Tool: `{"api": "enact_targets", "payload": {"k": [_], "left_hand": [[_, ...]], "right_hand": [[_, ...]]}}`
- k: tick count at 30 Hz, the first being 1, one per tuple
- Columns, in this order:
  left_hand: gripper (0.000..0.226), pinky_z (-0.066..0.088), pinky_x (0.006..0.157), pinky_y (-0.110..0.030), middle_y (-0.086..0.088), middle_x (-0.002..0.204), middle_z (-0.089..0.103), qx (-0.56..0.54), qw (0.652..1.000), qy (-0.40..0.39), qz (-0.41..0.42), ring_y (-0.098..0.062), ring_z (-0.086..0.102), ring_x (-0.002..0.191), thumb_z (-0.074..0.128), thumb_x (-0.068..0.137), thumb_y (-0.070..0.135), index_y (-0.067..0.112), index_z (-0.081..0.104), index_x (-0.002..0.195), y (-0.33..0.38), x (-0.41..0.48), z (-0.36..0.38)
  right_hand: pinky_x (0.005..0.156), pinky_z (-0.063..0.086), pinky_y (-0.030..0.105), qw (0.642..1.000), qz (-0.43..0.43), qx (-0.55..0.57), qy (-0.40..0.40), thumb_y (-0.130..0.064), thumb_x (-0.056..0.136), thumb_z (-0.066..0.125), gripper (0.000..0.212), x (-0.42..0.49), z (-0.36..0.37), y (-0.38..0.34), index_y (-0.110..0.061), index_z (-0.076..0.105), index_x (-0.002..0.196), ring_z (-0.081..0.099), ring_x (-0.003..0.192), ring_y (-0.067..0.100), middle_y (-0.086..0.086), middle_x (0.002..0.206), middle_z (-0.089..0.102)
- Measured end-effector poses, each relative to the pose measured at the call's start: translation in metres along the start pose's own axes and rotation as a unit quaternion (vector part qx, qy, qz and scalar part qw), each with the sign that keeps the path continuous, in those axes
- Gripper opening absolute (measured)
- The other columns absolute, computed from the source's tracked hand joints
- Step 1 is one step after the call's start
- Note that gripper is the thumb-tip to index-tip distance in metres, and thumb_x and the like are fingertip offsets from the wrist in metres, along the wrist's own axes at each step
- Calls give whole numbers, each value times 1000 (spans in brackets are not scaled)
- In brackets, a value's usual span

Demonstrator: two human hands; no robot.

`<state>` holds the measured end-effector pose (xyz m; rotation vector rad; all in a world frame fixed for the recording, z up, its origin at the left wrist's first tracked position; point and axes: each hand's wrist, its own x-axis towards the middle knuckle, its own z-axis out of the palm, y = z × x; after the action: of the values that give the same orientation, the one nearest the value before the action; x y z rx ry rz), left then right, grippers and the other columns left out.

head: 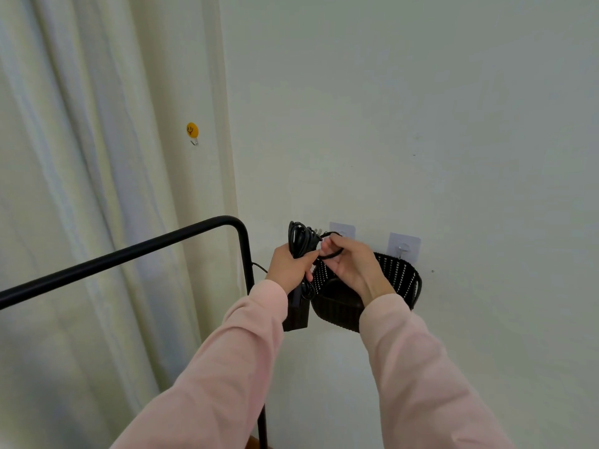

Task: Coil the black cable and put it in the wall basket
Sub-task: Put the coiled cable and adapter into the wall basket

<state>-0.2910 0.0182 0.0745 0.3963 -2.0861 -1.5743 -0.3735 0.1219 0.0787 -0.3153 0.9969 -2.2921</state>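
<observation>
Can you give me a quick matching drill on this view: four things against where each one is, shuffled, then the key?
Things:
1. black cable
2. wall basket
3. yellow smiley hook
4. power adapter brick

Places:
A. stuck up beside the curtain
B. hanging below the left hand
C. bundled in the left fist
D. hung from clear adhesive hooks

Pairs: 1-C, 2-D, 3-A, 4-B

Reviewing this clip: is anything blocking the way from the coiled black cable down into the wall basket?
Nothing visible blocks it. The coiled black cable, gripped by the left hand, is just left of and above the black woven wall basket. Only the right hand, holding a cable loop, hovers over the basket's open top.
</observation>
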Motion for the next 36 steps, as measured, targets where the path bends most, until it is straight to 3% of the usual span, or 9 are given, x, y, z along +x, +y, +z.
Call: {"api": "enact_targets", "payload": {"k": [5, 9, 12, 15, 19, 23, 26, 30, 36], "left_hand": [[32, 46, 62, -29, 5, 33, 47, -17, 1000, 5, -8, -16, 47, 42, 59, 84, 12, 13, 48, 54, 0, -2, -3], [29, 47, 64, -31, 5, 32, 47, -19, 1000, 0, -1, -16, 49, 44, 58, 84, 13, 14, 51, 56, 1, -3, -5], [20, 48, 68, -33, 4, 35, 50, -5, 1000, -15, 0, -16, 50, 46, 60, 83, 16, 10, 59, 64, 4, -6, -6], [22, 46, 61, -25, -4, 43, 51, 1, 1000, -29, -2, -12, 49, 43, 59, 85, 16, 16, 55, 63, 6, -10, -8], [21, 42, 45, -14, -2, 43, 50, 61, 997, -50, 9, -2, 45, 31, 54, 87, 10, 19, 56, 68, 10, -13, -5], [17, 33, 33, -10, -2, 43, 47, 115, 992, -54, -2, -3, 42, 27, 52, 87, 11, 11, 57, 71, 12, -16, -2], [8, 31, 31, -8, 1, 50, 47, 127, 990, -60, 11, -9, 44, 40, 52, 88, 12, 13, 55, 81, 16, -21, 0], [24, 33, 34, -10, 3, 48, 47, 101, 993, -60, 18, -6, 40, 36, 52, 86, 3, 18, 53, 67, 17, -24, -2], [32, 34, 37, -11, 0, 48, 47, 71, 995, -67, 23, -8, 41, 38, 52, 80, -5, 19, 50, 60, 19, -29, -9]], "right_hand": [[52, 55, 18, 998, -36, 52, -25, 2, 92, 45, 16, -9, 3, -3, 5, 61, 93, 70, 62, 17, 19, 84, 70], [46, 50, 18, 991, -49, -127, 1, -2, 95, 47, 31, -15, 1, -3, -8, 57, 123, 67, 66, 16, 9, 108, 64], [56, 56, 24, 962, -46, -270, -13, -17, 91, 59, 29, -27, 11, -8, -24, 60, 120, 66, 75, 17, -4, 99, 66], [75, 60, 37, 918, -39, -393, -37, -23, 86, 67, 41, -37, 29, -18, -25, 56, 125, 65, 89, 19, 4, 105, 64], [75, 49, 26, 813, -102, -572, -38, -23, 78, 73, 47, -42, 56, -20, -29, 56, 121, 49, 116, 15, 2, 120, 52], [63, 43, 14, 746, -103, -656, -54, -19, 78, 71, 41, -46, 65, -19, -17, 60, 117, 54, 77, 10, 0, 97, 57], [57, 41, 16, 718, -98, -689, -28, -21, 76, 72, 36, -46, 66, -22, -11, 61, 109, 52, 72, 14, 3, 89, 58], [67, 57, 31, 718, -53, -693, 18, -30, 71, 77, 50, -47, 64, -24, -5, 56, 109, 61, 77, 18, 8, 90, 61], [70, 61, 44, 831, 53, -553, -5, -20, 71, 81, 88, -41, 54, -17, -8, 30, 142, 69, 79, 29, 19, 117, 61]]}}
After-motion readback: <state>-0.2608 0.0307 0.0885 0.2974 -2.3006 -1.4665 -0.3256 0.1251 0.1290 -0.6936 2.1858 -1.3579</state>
